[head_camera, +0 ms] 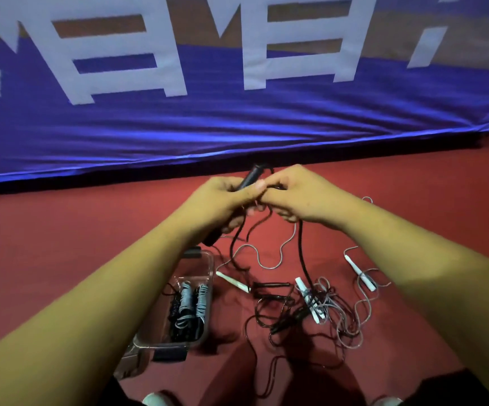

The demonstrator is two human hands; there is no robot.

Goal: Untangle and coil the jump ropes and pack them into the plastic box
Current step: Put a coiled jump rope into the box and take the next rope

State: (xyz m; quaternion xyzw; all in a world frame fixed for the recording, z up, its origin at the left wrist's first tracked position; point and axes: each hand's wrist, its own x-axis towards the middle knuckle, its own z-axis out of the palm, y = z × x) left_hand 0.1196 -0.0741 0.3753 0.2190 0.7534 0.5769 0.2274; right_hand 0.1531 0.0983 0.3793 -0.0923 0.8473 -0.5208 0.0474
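Risk at 5 o'clock: black rope (306,268), handle (250,177) gripped in left hand (225,200) and cord (300,230) pinched by right hand (304,194), trails into tangle (325,312); tugging may tighten knots. Plastic box (167,344) at 7 o'clock

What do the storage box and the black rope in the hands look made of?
Box: clear, glossy plastic; coiled ropes show through its walls. Black rope: thin smooth cord, probably PVC or coated wire, given its springy bends. Its handle: matte black, plastic or foam; too blurred to tell.
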